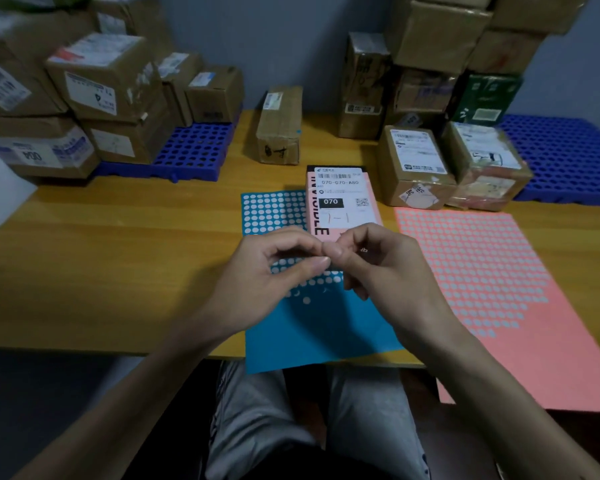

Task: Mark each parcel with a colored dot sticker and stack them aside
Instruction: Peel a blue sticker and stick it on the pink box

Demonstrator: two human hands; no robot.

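Observation:
A pink parcel (340, 202) with a white shipping label lies flat on the wooden table (118, 237), partly over a blue sticker sheet (312, 327). My left hand (257, 271) and my right hand (385, 268) meet fingertip to fingertip just above the parcel's near end. Both pinch together at one spot; whatever sits between the fingertips is too small to see. A pink sticker sheet (499, 282) lies to the right, its near part stripped of dots.
Cardboard parcels are stacked on a blue perforated tray (194, 150) at the back left and on another blue tray (568, 157) at the back right. One long box (280, 126) stands alone at the back middle. Two labelled boxes (416, 164) sit right of the pink parcel.

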